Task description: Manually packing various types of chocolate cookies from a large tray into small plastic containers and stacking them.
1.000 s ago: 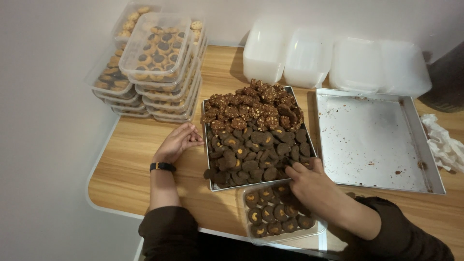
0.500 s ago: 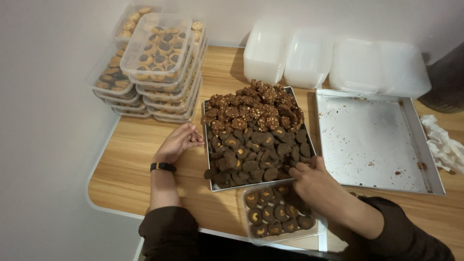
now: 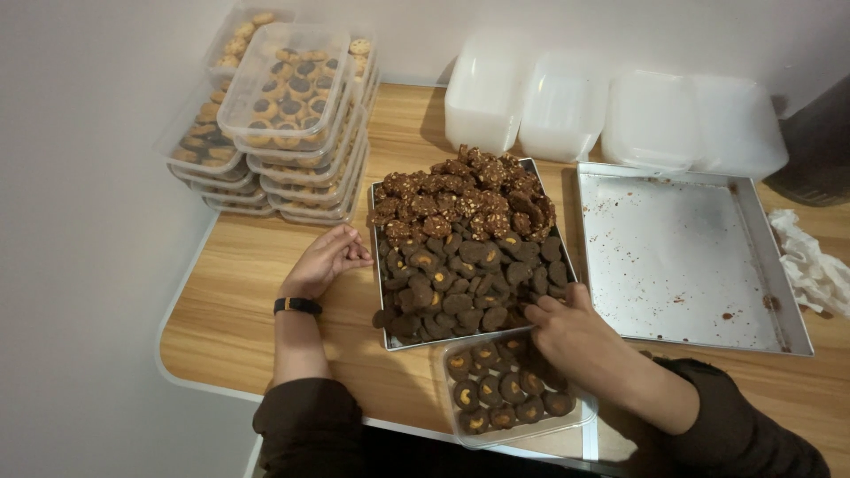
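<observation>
Right hand [image 3: 575,332] pinches cookies at the tray [image 3: 387,265] edge above the plastic box [image 3: 580,416]; left hand [image 3: 328,261] rests loose, steadying the tray.

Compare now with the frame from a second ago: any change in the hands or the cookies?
Hardly any. The right hand stays at the near right corner of the cookie tray, its fingers on the dark cookies, shifted at most slightly. The left hand still rests against the tray's left edge. Nothing visibly picked up or released. The clear container, stacked boxes and empty tray are unmoved.
</observation>
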